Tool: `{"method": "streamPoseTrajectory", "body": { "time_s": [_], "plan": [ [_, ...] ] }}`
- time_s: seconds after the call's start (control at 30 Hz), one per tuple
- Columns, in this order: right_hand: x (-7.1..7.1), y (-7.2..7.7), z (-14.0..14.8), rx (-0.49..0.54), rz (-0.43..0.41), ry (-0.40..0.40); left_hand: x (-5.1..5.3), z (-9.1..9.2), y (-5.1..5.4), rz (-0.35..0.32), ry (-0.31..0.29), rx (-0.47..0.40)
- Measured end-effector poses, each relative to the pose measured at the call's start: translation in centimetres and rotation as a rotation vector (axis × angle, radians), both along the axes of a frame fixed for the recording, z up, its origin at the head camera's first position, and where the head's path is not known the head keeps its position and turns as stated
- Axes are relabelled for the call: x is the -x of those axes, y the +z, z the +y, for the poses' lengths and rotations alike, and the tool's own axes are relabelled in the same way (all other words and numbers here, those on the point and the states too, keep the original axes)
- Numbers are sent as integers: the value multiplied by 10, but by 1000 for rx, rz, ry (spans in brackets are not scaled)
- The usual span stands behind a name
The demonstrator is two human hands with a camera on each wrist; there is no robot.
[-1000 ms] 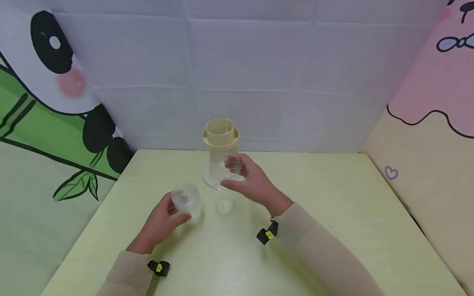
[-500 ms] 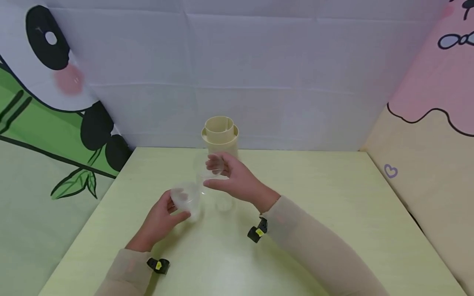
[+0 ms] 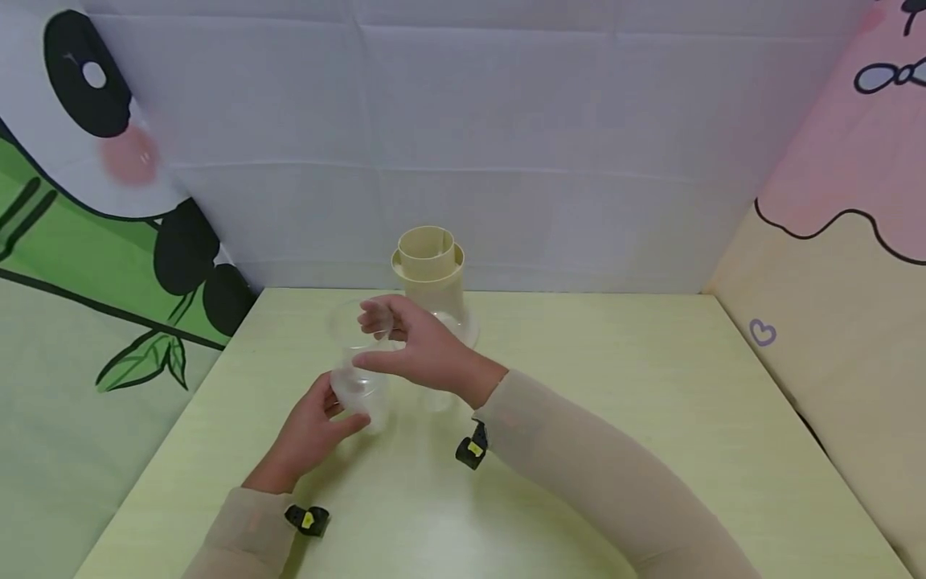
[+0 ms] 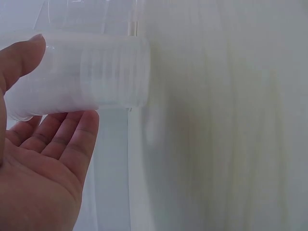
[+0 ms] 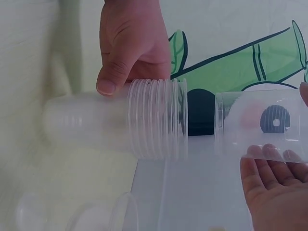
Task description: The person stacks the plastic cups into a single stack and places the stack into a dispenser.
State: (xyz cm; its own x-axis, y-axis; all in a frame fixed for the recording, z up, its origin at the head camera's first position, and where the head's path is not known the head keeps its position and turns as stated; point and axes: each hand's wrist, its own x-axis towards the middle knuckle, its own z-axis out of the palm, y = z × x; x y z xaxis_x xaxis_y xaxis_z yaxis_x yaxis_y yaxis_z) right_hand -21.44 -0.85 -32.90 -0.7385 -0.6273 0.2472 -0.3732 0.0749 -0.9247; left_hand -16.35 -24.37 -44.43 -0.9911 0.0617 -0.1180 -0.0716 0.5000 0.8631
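Note:
My left hand [image 3: 307, 430] grips a stack of clear plastic cups [image 3: 370, 406], thumb on one side and fingers on the other. In the right wrist view several rims [image 5: 156, 120] lie close together at the stack's open end. A single clear plastic cup [image 3: 346, 328] is in my right hand [image 3: 434, 354], held between thumb and fingers. This cup hangs just above the stack, its base facing the stack's mouth; a small gap shows between them in the right wrist view. In the left wrist view only part of the stack [image 4: 110, 72] shows.
A cream double-tube holder [image 3: 432, 277] with a clear base stands at the table's back edge, partly behind my right hand. A small clear round piece [image 3: 437, 400] lies in front of it. The pale table [image 3: 593, 386] meets a white cloth wall [image 3: 564, 233].
My right hand has moved left with the single cup, from in front of the cream holder to above the stack. The left hand and its stack have stayed nearly still.

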Motion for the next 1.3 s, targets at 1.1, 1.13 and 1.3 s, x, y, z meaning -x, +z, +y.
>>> {"method": "streamPoseTrajectory", "body": {
  "time_s": [1.1, 1.13, 1.3],
  "plan": [
    [12, -27, -22, -130, -21, -12, 0, -3, -6, 33, -8, -22],
    [12, -29, -22, -135, -20, -15, 0, -3, -6, 35, -9, -21],
    [12, -32, -24, -142, -34, -26, 0, -3, -5, 40, -10, -18]
  ]
}}
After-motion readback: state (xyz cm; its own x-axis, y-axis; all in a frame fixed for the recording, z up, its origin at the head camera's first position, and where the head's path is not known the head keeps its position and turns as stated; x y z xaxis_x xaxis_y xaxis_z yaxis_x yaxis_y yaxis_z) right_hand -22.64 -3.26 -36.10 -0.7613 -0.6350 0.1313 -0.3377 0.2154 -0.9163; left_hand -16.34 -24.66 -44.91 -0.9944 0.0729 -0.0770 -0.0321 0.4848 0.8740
